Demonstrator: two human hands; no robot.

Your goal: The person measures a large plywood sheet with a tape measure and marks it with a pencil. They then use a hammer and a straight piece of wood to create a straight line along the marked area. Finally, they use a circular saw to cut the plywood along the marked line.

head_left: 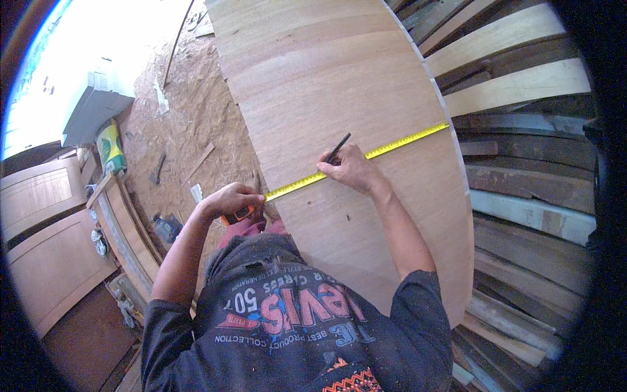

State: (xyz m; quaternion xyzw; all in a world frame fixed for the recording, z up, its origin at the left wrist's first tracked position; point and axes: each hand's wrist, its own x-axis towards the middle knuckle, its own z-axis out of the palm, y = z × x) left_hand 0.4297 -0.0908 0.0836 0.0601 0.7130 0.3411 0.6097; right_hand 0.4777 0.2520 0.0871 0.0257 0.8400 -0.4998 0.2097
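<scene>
A broad plywood sheet lies in front of me and to my right. Across its width runs a yellow tape measure blade, its far end at the sheet's right edge. My left hand is closed round the orange and black tape measure case, just off the sheet's left edge. In my right hand a dark pencil-like marker is gripped, its upper end pointing up and right. That hand rests on the sheet beside the blade. Its lower tip is hidden by my fingers.
Stacked boards line the right side, close to the sheet's edge. To the left, wooden panels and a narrow frame stand near a green and yellow sack. A hammer-like tool and wood scraps lie on the dirt floor.
</scene>
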